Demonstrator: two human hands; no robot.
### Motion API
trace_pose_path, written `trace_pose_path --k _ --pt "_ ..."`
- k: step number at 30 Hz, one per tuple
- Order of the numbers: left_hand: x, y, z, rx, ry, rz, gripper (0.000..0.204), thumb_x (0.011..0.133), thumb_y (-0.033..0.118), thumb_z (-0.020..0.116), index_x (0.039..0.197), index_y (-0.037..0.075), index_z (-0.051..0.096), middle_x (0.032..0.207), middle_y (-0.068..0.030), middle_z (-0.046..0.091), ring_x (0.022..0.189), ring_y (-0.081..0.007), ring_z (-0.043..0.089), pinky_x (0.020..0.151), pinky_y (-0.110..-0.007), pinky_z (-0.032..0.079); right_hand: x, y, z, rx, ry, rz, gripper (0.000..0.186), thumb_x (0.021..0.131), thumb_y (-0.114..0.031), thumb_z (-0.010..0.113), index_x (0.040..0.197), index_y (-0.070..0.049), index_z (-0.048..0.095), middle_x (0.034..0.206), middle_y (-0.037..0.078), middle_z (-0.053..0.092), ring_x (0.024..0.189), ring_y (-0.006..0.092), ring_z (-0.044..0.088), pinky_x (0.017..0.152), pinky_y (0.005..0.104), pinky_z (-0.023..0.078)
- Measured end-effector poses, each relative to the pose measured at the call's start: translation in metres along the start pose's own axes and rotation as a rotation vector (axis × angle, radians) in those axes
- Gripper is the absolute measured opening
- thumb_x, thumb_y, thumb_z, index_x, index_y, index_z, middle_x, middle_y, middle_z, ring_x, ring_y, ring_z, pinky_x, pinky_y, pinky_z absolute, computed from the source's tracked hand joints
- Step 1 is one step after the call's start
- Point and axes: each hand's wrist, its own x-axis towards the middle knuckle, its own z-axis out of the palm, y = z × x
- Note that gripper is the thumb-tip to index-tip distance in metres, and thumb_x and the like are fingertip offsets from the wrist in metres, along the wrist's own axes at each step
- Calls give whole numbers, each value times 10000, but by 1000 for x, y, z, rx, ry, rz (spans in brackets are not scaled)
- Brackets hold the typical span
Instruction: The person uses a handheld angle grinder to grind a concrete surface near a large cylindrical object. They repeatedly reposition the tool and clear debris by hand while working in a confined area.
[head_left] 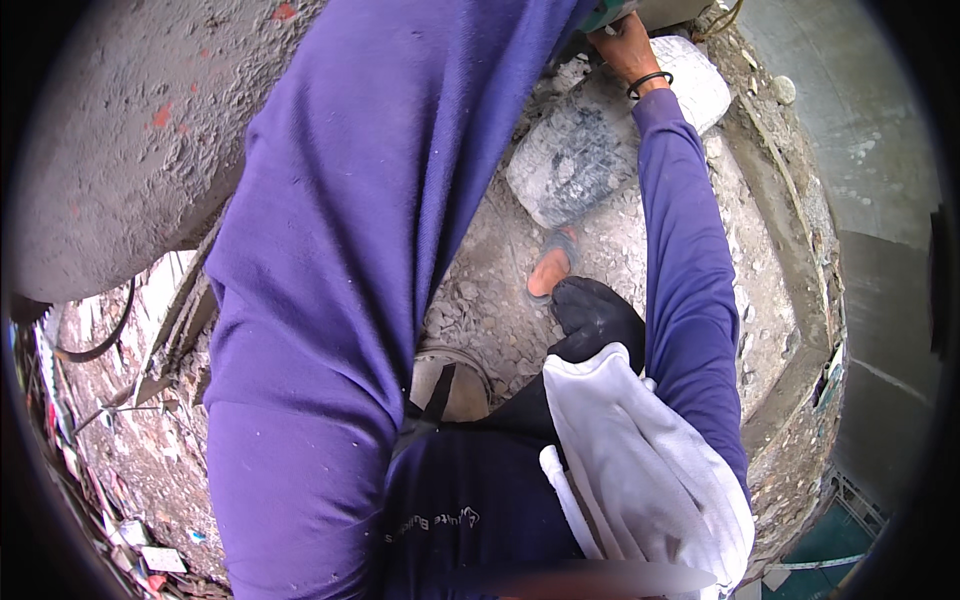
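The right arm (685,230) stretches forward, right hand (628,52) curled at a green object (604,14), grip unclear; the raised left arm (340,200) slants inward, its hand's state out of view.

Rubble-strewn ground (470,300) beside a smooth grey surface (860,130)

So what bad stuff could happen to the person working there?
Loose stones lie all around, so the person might slip while leaning over. The white cloth hangs loosely and could snag or drop into the dirt. The bare right hand is up by a green thing and a sack, so it might get scraped or pinched.
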Motion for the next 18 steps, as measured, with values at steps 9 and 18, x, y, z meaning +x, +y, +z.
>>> trace_pose_path --k 9,18 --pt "-5 4 10 26 47 40 241 915 189 594 826 10 729 690 -199 674 563 -341 646 507 -496 493 -22 34 8 242 -161 150 977 726 -237 967 1480 30 406 1411 216 638 1328 317 629 1131 410 500" --pt "-8 7 19 47 79 53 236 903 193 602 840 11 738 710 -204 684 598 -348 661 536 -496 507 -23 -2 22 -298 -16 303 916 654 -834 808 1183 -91 717 1099 173 790 1066 396 747 936 479 580"
